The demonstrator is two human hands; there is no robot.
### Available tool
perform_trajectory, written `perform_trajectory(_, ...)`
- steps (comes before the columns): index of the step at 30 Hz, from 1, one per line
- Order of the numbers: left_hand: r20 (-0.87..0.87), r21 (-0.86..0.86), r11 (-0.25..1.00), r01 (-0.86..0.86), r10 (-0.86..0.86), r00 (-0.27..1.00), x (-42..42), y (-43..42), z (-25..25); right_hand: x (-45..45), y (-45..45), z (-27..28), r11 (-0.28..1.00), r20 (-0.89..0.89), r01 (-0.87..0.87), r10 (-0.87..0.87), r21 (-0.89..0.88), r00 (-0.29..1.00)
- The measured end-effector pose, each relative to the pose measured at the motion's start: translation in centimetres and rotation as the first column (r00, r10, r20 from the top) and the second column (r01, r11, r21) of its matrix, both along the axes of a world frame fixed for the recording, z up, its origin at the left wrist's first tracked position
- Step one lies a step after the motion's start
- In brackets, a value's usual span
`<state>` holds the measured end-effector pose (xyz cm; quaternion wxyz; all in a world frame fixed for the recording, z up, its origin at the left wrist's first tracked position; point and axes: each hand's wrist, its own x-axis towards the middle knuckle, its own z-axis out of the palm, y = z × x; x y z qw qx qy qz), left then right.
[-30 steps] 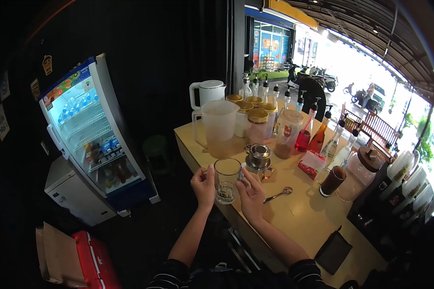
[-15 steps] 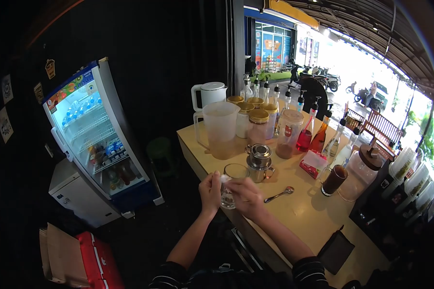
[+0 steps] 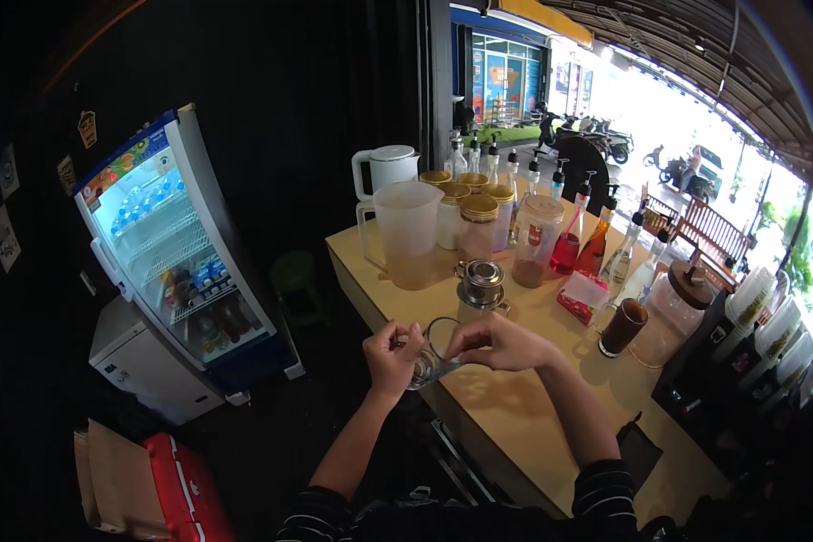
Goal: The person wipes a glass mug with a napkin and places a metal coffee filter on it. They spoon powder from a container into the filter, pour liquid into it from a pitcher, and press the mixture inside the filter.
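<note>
Over the near edge of the table, my left hand point(image 3: 392, 361) is closed with thumb and fingers pinched together; whatever it holds is too small to make out. My right hand point(image 3: 504, 343) is closed in a pinch too, at the right side of a clear glass point(image 3: 442, 336). The glass stands between and behind my hands, partly covered by them. A small clear or pale piece shows at the right fingertips, blurred against the glass. Just beyond is a metal drip coffee filter point(image 3: 481, 278) with a lid, set on a cup mostly hidden by my right hand.
A plastic pitcher point(image 3: 406, 239), gold-lidded jars point(image 3: 478, 226) and pump bottles point(image 3: 594, 239) line the back. Right are a red box point(image 3: 580, 303), a mug of dark drink point(image 3: 623, 327) and a large jar point(image 3: 667, 316). A black pouch point(image 3: 640, 456) lies near my right forearm.
My hands have moved apart, the right one shifting rightward. The white bit between my fingers no longer shows. The spoon seen before is out of sight where my right hand is now.
</note>
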<state>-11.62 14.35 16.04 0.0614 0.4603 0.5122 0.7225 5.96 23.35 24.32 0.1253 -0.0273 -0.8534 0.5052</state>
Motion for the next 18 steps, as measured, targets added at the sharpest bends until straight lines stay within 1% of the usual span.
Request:
perform_trajectory(1,-0.006,-0.007,1.0,0.026,-0.026,1.0,-0.1,-0.2,-0.1,0.4,0.4,0.2,1.0,0.0,-0.005,0.005,0.001,1.0)
perform_trajectory(2,-0.006,-0.004,1.0,0.023,-0.023,1.0,-0.3,-0.2,-0.2,0.8,0.8,0.4,1.0,-0.056,0.009,-0.01,-0.026,0.998)
perform_trajectory(3,0.053,0.01,0.994,0.111,-0.111,0.992,-0.6,-0.4,-0.3,1.1,1.1,0.5,0.998,-0.111,0.021,-0.027,-0.054,0.993)
perform_trajectory(4,0.111,0.029,0.98,0.197,-0.199,0.974,-0.7,-0.4,-0.2,1.1,1.8,-0.2,0.961,-0.206,0.065,-0.123,-0.268,0.971)
perform_trajectory(5,0.112,0.03,0.98,0.195,-0.197,0.974,-0.7,-0.4,-0.2,0.5,2.6,-0.9,0.961,-0.205,0.063,-0.121,-0.268,0.971)
perform_trajectory(7,0.097,0.057,0.964,0.258,-0.263,0.96,-0.1,-0.3,0.1,-1.1,3.2,-2.2,0.931,-0.346,0.319,-0.362,-0.178,0.866)
perform_trajectory(8,0.105,0.009,0.963,0.27,-0.27,0.957,0.6,-0.4,0.4,-1.9,2.5,-3.0,0.943,-0.289,0.278,-0.323,-0.184,0.901)
perform_trajectory(9,0.102,0.008,0.96,0.28,-0.279,0.955,0.9,-0.1,0.1,-2.4,2.1,-3.8,0.94,-0.292,0.287,-0.331,-0.186,0.897)
perform_trajectory(10,0.124,0.056,0.964,0.26,-0.265,0.956,1.1,0.4,-0.4,-2.8,1.9,-4.6,0.885,-0.3,0.07,-0.229,-0.461,0.926)
perform_trajectory(11,0.148,0.104,0.966,0.238,-0.251,0.956,1.2,0.7,-0.8,-3.0,1.7,-5.1,0.715,-0.339,-0.149,-0.129,-0.683,0.932)
perform_trajectory(12,0.203,0.087,0.966,0.244,-0.257,0.945,1.5,0.6,-0.5,-2.9,1.1,-5.1,0.658,-0.33,-0.146,-0.165,-0.739,0.929)
perform_trajectory(13,0.207,0.086,0.964,0.251,-0.264,0.942,1.7,0.6,-0.8,-2.7,0.8,-5.5,0.657,-0.326,-0.138,-0.173,-0.741,0.929)
perform_trajectory(15,0.286,0.081,0.97,0.229,-0.243,0.927,1.9,1.0,-1.6,-2.6,0.7,-6.8,0.528,-0.321,-0.129,-0.291,-0.839,0.901)
perform_trajectory(16,0.286,0.081,0.968,0.238,-0.252,0.924,1.8,1.5,-2.3,-2.4,0.5,-7.4,0.511,-0.361,-0.167,-0.308,-0.843,0.88)
perform_trajectory(17,0.422,0.142,0.966,0.216,-0.257,0.869,1.6,2.2,-3.0,-2.1,0.2,-8.1,0.513,-0.36,-0.16,-0.319,-0.843,0.877)
perform_trajectory(18,0.549,0.195,0.963,0.187,-0.265,0.792,1.6,2.7,-3.6,-1.9,-0.6,-8.8,0.547,-0.282,0.021,-0.464,-0.837,0.84)
